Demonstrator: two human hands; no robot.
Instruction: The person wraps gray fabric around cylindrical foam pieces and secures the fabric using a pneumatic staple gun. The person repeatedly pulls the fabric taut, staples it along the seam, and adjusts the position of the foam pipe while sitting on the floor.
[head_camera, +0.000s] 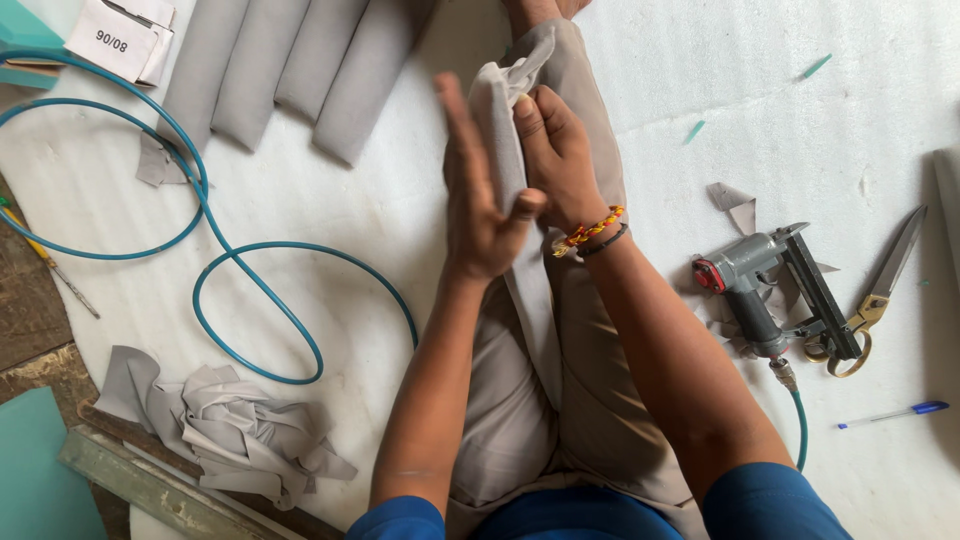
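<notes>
I've got a strip of grey fabric (500, 120) up in front of me, over my knee. My right hand (560, 160) is clamped on it, thumb on the near side and fingers wrapped behind, gripping the cloth near its top edge where it bunches. My left hand (475, 215) sits flat against the fabric's left face, fingers straight and held together pointing up, thumb hooked across toward my right wrist; it's blurred, so I can't tell how hard it presses. The cloth runs down from my hands along my leg, lying over my beige trousers (590, 400). A beaded bracelet (588, 232) in red and yellow, with a dark band beside it, rings my right wrist.

I'm sitting on a white foam sheet (700, 90). To my right, well apart from my hands, lies a grey pneumatic staple gun (765, 290) with a red end cap, on top of a few grey offcuts. Brass-handled scissors (880, 290) lie just beside it, touching its magazine end, and a blue pen (895, 413) lies nearer me. To my left a teal air hose (205, 210) loops across the foam. A crumpled pile of grey scraps (235, 425) sits at lower left, next to a wooden strip (150, 485). At the top left, four grey padded cushions (290, 70) lie side by side.
</notes>
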